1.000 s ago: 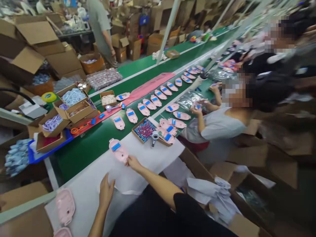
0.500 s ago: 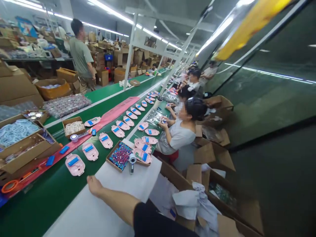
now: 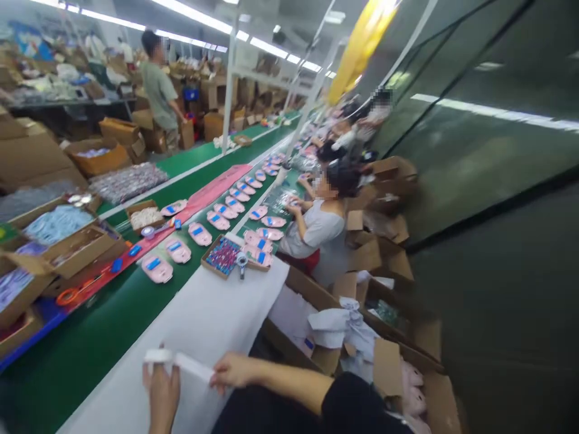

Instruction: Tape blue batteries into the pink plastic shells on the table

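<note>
Stretching a narrow white strip of tape or paper [image 3: 181, 361] low over the white-covered tabletop [image 3: 212, 313], the left hand [image 3: 160, 392] pinches its folded end while the right hand [image 3: 233, 371] nips the other end, both grips closed on it. Looks like the strip is being readied; the next move calls for keeping it taut, with the nearest pink plastic shell with a blue label [image 3: 157, 267] lying well apart on the green conveyor belt [image 3: 90, 343].

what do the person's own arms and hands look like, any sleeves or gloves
Both hands are bare, no gloves. The left hand shows no sleeve in view. The right hand leads to a bare forearm ending in a short black sleeve. No watch or rings visible.
</note>
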Demonstrator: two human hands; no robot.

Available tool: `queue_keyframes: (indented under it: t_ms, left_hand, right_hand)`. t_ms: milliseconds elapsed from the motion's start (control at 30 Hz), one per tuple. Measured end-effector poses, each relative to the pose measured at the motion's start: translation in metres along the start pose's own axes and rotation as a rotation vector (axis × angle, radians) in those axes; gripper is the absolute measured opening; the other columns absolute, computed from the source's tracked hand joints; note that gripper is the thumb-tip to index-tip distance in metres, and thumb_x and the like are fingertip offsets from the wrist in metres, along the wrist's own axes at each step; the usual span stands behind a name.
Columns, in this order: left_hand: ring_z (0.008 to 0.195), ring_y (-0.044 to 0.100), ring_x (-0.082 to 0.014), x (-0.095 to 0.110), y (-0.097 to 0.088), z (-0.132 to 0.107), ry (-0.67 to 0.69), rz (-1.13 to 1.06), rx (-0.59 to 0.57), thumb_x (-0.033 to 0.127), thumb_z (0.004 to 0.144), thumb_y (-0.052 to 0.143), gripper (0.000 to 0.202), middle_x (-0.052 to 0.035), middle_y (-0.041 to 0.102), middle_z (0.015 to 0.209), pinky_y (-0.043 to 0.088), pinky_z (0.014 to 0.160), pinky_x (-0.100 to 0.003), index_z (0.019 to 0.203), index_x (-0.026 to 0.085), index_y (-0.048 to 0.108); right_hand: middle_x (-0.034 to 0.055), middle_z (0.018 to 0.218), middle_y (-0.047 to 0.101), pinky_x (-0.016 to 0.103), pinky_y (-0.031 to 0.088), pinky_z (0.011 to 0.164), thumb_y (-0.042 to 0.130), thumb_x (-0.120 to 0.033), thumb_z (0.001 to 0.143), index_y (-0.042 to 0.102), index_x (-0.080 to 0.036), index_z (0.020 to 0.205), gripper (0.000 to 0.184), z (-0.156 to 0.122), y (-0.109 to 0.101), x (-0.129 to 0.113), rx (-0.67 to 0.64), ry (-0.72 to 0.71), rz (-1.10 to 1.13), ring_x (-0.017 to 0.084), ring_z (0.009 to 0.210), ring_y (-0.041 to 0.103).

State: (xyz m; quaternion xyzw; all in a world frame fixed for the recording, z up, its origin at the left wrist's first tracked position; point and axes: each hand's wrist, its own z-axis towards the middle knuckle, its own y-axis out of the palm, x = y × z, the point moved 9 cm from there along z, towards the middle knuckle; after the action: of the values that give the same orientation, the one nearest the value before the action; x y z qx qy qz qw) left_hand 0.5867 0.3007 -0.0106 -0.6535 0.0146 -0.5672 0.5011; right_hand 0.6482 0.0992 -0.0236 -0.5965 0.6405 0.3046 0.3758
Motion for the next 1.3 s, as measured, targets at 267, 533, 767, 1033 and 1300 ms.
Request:
queue_keyframes:
  t_ms: [267,533,767,1033,1300]
  left_hand:
    - [0.141,0.051,-0.0338,0.045,-0.001,-0.009,-0.129,0.050,0.072,0.042,0.099,0.045,0.056,-0.0182,0.060,0.141,0.042,0.120,-0.057,0.149,0.017,0.048]
    - [0.139,0.052,-0.0354,0.079,0.010,-0.036,-0.235,0.155,0.066,0.039,0.099,0.045,0.053,-0.0184,0.060,0.138,0.043,0.117,-0.060,0.147,0.018,0.049]
    - [0.120,0.061,-0.0352,0.077,0.007,-0.053,-0.169,0.215,0.123,0.038,0.099,0.045,0.041,-0.0175,0.066,0.122,0.050,0.105,-0.058,0.131,0.017,0.058]
    - [0.120,0.059,-0.0347,0.121,-0.048,-0.033,0.116,0.415,-0.011,0.029,0.099,0.047,0.031,-0.0186,0.067,0.117,0.048,0.107,-0.057,0.121,0.015,0.063]
    - [0.153,0.029,-0.0417,0.145,-0.118,-0.039,0.231,0.594,-0.221,0.005,0.093,0.038,0.057,-0.0168,0.061,0.138,0.056,0.106,-0.060,0.145,0.019,0.056]
  right_hand:
    - [0.0110,0.115,0.076,0.030,0.050,0.091,0.055,-0.025,0.102,0.078,-0.020,0.109,0.024,0.022,-0.291,-0.065,0.637,0.108,-0.514,0.023,0.105,0.069]
    - [0.0242,0.135,0.061,0.039,0.043,0.102,0.061,-0.038,0.100,0.065,-0.009,0.135,0.045,0.125,-0.487,-0.048,0.728,0.422,-0.615,0.032,0.127,0.054]
    - [0.0216,0.138,0.057,0.038,0.042,0.101,0.043,-0.018,0.105,0.068,-0.011,0.129,0.035,0.134,-0.464,-0.059,0.776,0.386,-0.674,0.028,0.126,0.049]
    - [0.0155,0.137,0.065,0.042,0.041,0.113,0.043,-0.030,0.104,0.061,-0.018,0.108,0.021,0.033,-0.376,-0.141,0.952,-0.443,-0.250,0.024,0.125,0.058]
    - [0.0026,0.088,0.071,0.036,0.056,0.088,0.063,-0.051,0.098,0.057,-0.025,0.097,0.027,-0.026,-0.152,-0.185,0.589,-0.589,0.230,0.020,0.086,0.071]
